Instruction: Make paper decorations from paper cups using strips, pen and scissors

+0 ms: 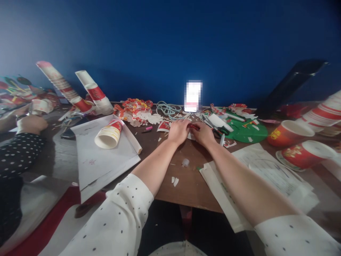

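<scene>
My left hand (179,131) and my right hand (204,133) meet over the far middle of the brown table. A small dark-red object (193,126) shows between them, pinched by my right fingers; its kind is unclear. The left fingers are pressed together and bent down beside it, hiding whatever they hold. Just left of that hand lies a red-and-white printed paper piece (163,126). Scissors (218,131) with dark handles lie right of my right hand. A bit of white paper shows under and between the hands.
A paper cup (108,137) lies on white sheets at left. Stacked cups (99,97) lean behind. At right are red cups (290,132), papers (266,167) and a green disc (247,129) with scraps. A lit, blurred screen (193,96) stands behind. A co-worker's hand (32,123) is at far left.
</scene>
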A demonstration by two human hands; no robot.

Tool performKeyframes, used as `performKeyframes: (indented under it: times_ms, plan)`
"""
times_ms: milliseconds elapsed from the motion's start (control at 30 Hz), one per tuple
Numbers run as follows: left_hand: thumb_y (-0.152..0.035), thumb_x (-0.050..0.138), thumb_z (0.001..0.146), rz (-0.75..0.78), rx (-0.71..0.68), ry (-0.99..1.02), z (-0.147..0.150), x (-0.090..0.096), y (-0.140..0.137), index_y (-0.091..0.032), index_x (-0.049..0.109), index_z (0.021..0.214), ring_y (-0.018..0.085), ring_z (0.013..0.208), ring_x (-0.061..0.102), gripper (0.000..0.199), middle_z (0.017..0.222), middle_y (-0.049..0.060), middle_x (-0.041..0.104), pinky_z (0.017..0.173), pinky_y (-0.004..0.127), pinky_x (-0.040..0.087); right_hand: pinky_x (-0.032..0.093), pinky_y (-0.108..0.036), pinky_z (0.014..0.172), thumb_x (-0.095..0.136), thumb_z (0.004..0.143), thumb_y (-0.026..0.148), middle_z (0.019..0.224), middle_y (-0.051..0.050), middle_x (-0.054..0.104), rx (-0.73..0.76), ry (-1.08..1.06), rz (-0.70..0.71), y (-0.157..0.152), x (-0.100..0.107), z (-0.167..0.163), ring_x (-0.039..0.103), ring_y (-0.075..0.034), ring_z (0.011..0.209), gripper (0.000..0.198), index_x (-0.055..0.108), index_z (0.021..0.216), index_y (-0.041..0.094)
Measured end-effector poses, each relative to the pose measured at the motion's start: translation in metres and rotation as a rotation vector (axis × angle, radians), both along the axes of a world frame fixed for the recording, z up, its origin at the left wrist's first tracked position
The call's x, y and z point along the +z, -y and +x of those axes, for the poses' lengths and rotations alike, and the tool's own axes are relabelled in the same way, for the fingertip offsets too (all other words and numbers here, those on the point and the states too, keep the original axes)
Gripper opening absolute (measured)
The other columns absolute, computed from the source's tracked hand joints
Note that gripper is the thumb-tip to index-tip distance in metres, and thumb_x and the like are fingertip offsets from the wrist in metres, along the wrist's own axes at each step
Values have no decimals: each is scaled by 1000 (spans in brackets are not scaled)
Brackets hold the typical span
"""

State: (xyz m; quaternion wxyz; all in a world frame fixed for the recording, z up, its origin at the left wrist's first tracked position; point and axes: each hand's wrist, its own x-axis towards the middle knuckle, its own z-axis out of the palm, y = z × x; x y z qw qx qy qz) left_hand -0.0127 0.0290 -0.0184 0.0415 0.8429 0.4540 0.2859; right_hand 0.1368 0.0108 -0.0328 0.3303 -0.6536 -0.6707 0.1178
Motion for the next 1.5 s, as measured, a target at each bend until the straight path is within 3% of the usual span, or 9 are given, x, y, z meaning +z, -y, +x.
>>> performKeyframes:
  times_ms: [533,900,1500]
  plan:
    - [-19,57,90,-21,-5,32,1,4,4,-20,72,108,25,104,63,23,109,9,71,96,37,48,49,-32,80,53,86,25,103,-9,76,-45,65,-37,3,5,-5,67,-24,93,28,74,104,20]
    - [-21,44,96,31,-12,-143,-2,12,9,-19,73,102,26,101,61,29,105,10,70,92,39,46,50,-34,81,53,85,25,101,-10,75,-33,97,-53,3,5,-6,67,-26,92,27,74,101,20]
    - [-18,44,95,67,-31,-208,-4,13,3,-19,73,100,26,107,58,29,109,11,69,94,37,46,49,-31,76,52,85,27,98,-9,75,-40,91,-60,3,5,-7,67,-25,90,25,73,98,21]
